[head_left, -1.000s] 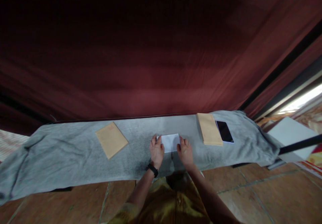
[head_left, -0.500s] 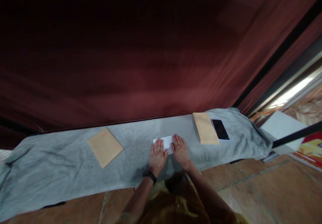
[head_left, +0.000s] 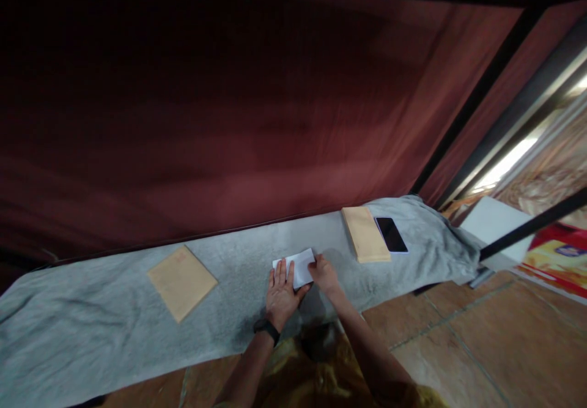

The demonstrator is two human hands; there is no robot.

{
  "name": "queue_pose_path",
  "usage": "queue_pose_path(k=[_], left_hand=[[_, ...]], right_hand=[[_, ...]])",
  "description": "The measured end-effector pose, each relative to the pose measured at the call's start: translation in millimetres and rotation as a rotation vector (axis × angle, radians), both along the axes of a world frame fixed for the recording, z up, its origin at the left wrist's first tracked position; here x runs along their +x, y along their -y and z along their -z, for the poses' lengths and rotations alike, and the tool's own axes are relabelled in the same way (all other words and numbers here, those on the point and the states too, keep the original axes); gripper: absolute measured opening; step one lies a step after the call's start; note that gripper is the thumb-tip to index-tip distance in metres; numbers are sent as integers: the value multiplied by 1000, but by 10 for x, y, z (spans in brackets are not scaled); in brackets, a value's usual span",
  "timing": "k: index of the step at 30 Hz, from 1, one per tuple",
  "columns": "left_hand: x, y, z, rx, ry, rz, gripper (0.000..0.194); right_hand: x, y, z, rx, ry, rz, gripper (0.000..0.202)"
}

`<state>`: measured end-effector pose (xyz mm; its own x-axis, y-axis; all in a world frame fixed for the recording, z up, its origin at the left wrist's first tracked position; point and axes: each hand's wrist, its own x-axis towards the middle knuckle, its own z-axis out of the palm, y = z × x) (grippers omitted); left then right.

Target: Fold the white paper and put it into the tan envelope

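Observation:
A small folded white paper lies on the grey cloth that covers a long low surface in front of me. My left hand, with a black wristband, lies flat with spread fingers on the paper's left part. My right hand grips the paper's right edge, and that side looks slightly lifted. A brown envelope lies on the cloth to the left, apart from both hands.
A stack of brown envelopes and a black phone lie on the cloth to the right. A dark red curtain hangs behind. A white board and a black bar stand at the right, over tiled floor.
Both hands first held the paper's two sides, then pressed flat on it. Now my right hand has curled onto the right edge. My view has shifted, so everything sits further left.

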<state>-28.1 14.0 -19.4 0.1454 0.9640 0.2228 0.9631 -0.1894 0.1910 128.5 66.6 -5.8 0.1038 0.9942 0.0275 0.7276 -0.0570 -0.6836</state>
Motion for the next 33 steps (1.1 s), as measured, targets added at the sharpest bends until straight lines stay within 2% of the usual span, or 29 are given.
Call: queue_pose_path(k=[3,5,8,11,13,15,19,22,24,27,31,33], left_hand=[[74,37,-126,0,58,22,74],[162,45,-266,14,190,17,64],[285,-12,-517,6,628,-91,52],[345,-112,-710,-51,1159,-217,41],[366,-146,-758,-83,1399,-268,48],[390,-132,-731,-109,1630,-309,47],[398,-27,-512,-167,1938,-373,33],[276,8,-306,-115,1901,-443,41],[136,-1,-194,-39,1757,-516,55],[-66,-26,-93,21,1380,-543,66],[-136,0,-74,-26,751,-413,49],[-97,40,-95,-82,583,-395,46]], right_hand=[[3,4,-119,19,-104,-75,23],[-26,34,-246,38,-159,-114,22],[-82,85,-455,88,-343,-186,28],[-91,112,-546,134,-672,-126,40],[-72,124,-488,118,-792,-17,46],[-52,141,-354,73,-835,30,50],[-8,177,-51,6,-796,11,46],[63,172,71,24,-660,16,42],[116,146,100,38,-549,4,40],[155,100,119,55,-336,-26,38],[134,76,174,101,-114,-66,36],[124,81,218,144,62,-90,38]])
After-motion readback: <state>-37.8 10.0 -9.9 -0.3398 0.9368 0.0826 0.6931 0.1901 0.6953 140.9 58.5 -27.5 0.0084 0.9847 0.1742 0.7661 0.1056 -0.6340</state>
